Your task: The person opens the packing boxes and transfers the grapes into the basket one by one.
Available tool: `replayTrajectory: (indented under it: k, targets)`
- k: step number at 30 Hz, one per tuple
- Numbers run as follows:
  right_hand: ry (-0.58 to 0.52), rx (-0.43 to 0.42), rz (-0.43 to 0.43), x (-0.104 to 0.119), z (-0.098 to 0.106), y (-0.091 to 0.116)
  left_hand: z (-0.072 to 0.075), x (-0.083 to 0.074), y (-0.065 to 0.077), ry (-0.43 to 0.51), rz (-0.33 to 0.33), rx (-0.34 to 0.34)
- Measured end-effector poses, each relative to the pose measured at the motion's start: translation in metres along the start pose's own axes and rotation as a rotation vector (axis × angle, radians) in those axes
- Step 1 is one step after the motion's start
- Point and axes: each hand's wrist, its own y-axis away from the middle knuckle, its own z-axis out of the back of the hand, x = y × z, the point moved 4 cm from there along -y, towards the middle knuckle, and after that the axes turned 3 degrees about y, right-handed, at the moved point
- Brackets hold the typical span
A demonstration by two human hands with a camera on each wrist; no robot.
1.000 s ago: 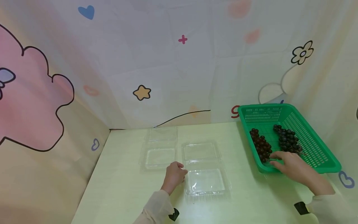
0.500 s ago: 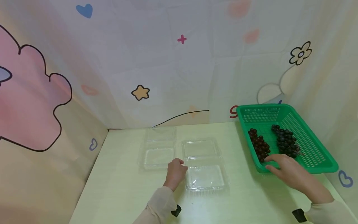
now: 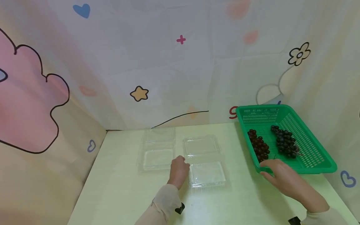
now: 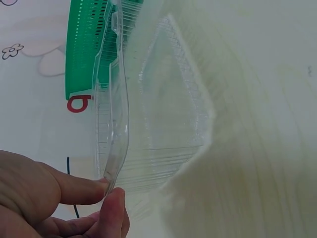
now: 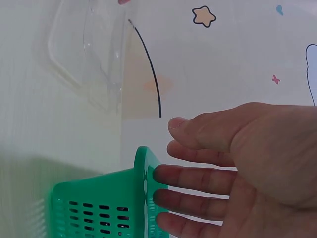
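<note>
My left hand (image 3: 179, 170) is at the left side of an opened clear plastic clamshell box (image 3: 208, 175). In the left wrist view its thumb and fingers pinch the rim of that box (image 4: 116, 116), which tilts off the table. My right hand (image 3: 287, 181) is over the near rim of a green plastic basket (image 3: 317, 170), holding nothing. Its fingers are spread and relaxed in the right wrist view, beside the basket's side. Inside the basket lie a reddish bunch of grapes (image 3: 258, 144) and a dark bunch of grapes (image 3: 285, 142).
Another opened clear clamshell box (image 3: 158, 158) lies left of the first on the pale table (image 3: 121, 187). A patterned curtain (image 3: 168, 62) hangs behind the table and along both sides. The basket stands at the table's right, close to the curtain.
My right hand has drawn back from the grapes towards the basket's near rim. My left hand has moved slightly away from me with the box's rim. The head view has shifted a little.
</note>
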Motion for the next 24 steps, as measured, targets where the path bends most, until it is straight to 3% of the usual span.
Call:
replayTrajectory:
  k: [14,24]
  targets:
    - [0.026,-0.071,0.044,0.013,-0.004,0.004,-0.006,-0.016,-0.012,-0.079,-0.038,-0.021]
    - [-0.001,-0.036,0.031,0.018,-0.009,0.003,-0.009,-0.018,-0.024,-0.07,-0.054,-0.066]
